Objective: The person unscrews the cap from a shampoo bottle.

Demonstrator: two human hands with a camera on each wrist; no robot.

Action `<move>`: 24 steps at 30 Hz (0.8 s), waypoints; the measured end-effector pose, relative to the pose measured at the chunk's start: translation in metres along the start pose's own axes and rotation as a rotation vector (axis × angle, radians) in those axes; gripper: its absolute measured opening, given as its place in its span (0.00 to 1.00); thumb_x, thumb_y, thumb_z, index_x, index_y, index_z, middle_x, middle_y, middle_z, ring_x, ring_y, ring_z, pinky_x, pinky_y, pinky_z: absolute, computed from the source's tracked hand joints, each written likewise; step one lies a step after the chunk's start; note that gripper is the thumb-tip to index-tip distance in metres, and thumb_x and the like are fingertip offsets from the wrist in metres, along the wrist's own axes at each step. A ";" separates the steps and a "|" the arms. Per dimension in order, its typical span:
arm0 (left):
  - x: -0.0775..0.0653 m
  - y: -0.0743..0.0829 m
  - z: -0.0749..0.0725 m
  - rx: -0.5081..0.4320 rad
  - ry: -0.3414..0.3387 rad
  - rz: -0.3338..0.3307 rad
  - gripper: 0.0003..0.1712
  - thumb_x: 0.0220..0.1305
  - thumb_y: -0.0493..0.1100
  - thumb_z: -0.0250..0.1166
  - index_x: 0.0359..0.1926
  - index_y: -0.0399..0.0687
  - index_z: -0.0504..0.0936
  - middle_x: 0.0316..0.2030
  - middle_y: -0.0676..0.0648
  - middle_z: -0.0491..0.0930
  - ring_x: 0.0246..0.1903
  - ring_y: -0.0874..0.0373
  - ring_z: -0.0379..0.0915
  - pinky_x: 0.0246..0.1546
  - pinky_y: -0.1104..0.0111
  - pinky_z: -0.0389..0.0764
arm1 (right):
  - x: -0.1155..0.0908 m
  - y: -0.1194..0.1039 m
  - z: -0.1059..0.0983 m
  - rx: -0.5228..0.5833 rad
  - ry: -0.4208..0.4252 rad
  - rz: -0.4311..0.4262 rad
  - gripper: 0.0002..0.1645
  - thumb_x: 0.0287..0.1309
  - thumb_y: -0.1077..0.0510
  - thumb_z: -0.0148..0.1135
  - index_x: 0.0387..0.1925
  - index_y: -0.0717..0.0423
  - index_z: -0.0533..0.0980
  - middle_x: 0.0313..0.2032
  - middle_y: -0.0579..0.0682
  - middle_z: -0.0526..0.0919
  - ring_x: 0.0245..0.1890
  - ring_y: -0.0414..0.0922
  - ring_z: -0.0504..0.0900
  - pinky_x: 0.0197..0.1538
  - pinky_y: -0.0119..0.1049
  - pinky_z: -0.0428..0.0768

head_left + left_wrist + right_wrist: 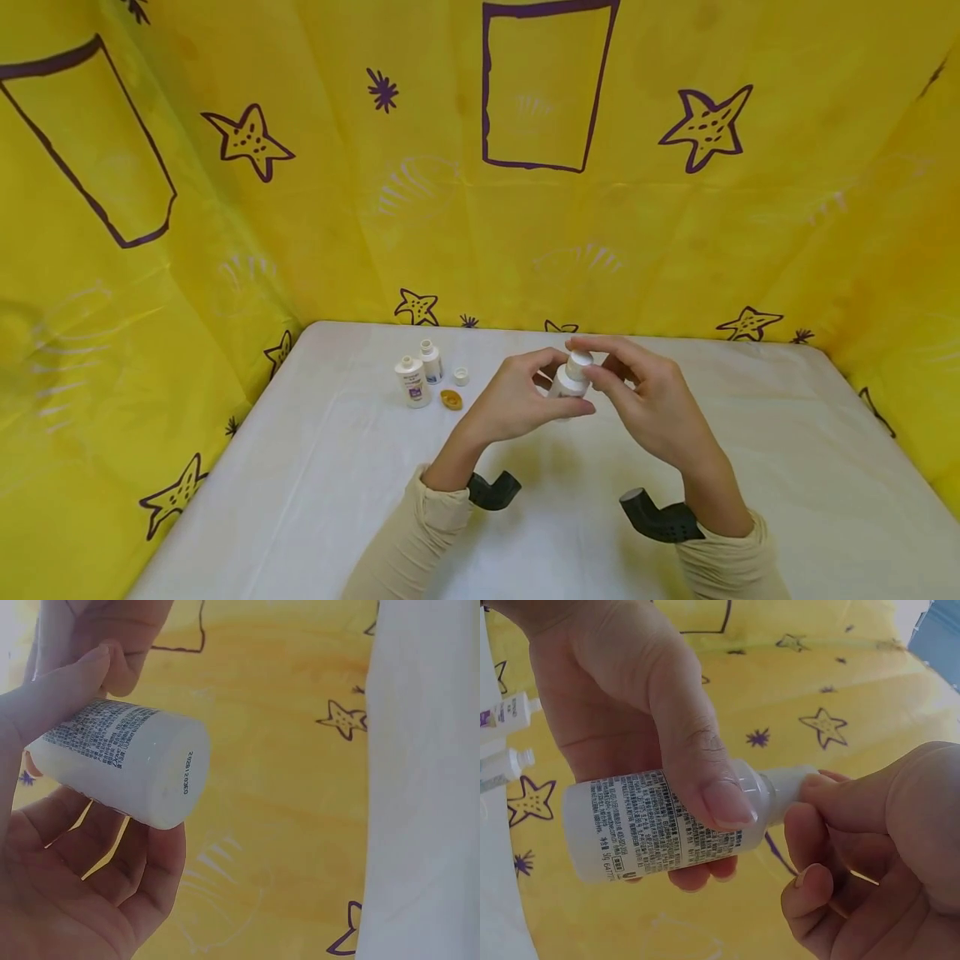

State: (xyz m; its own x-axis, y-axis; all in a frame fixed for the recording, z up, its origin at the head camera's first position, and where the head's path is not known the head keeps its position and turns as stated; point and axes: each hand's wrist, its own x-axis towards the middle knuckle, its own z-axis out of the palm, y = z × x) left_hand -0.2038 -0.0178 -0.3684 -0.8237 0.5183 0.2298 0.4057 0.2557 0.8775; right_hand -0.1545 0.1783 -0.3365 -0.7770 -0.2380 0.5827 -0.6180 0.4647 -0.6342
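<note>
My left hand [525, 397] grips a small white bottle [570, 385] around its body, raised above the table. Printed text covers the bottle's side in the right wrist view, and its flat base [182, 776] faces the left wrist camera. At the bottle's top, my right hand [648, 400] pinches the white cap [789, 787] between thumb and fingers. Two similar white bottles without caps, a front one [413, 385] and a rear one [431, 362], stand upright to the left. Beside them lie a loose white cap [461, 377] and a small orange-brown oval piece [452, 400].
A white cloth covers the table [322, 467]. Yellow fabric [480, 233] with purple drawings hangs along the back and both sides. Black wrist mounts [660, 518] sit beneath both forearms.
</note>
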 end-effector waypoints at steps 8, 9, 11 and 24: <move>0.001 -0.002 -0.002 0.002 -0.007 0.003 0.24 0.54 0.50 0.80 0.51 0.57 0.84 0.42 0.55 0.85 0.38 0.62 0.80 0.37 0.69 0.83 | 0.001 0.000 -0.001 0.014 -0.035 -0.038 0.30 0.60 0.68 0.70 0.63 0.48 0.78 0.36 0.42 0.83 0.24 0.35 0.74 0.27 0.27 0.73; 0.001 -0.002 -0.002 0.002 -0.007 0.006 0.24 0.53 0.50 0.80 0.51 0.57 0.84 0.42 0.56 0.85 0.38 0.62 0.80 0.37 0.69 0.83 | 0.001 0.000 -0.001 0.015 -0.033 -0.047 0.31 0.58 0.68 0.71 0.63 0.48 0.78 0.37 0.41 0.82 0.25 0.34 0.75 0.28 0.27 0.73; 0.001 -0.002 -0.002 -0.001 -0.007 0.013 0.24 0.53 0.50 0.81 0.51 0.58 0.84 0.42 0.56 0.85 0.37 0.62 0.80 0.37 0.70 0.83 | 0.002 -0.001 0.000 0.016 -0.015 -0.048 0.32 0.56 0.67 0.73 0.62 0.49 0.78 0.41 0.42 0.80 0.26 0.35 0.75 0.29 0.27 0.74; 0.000 -0.004 0.002 -0.014 -0.016 0.030 0.23 0.51 0.51 0.82 0.48 0.63 0.85 0.44 0.61 0.86 0.41 0.59 0.81 0.44 0.70 0.83 | 0.003 0.003 0.006 -0.051 0.048 0.163 0.20 0.51 0.57 0.80 0.39 0.55 0.75 0.28 0.48 0.74 0.28 0.40 0.72 0.31 0.26 0.73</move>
State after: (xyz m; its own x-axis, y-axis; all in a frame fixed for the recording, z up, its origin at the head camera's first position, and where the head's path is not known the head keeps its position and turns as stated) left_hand -0.2048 -0.0168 -0.3727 -0.8051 0.5383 0.2491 0.4240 0.2286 0.8763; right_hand -0.1594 0.1733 -0.3396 -0.8592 -0.1152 0.4985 -0.4761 0.5366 -0.6967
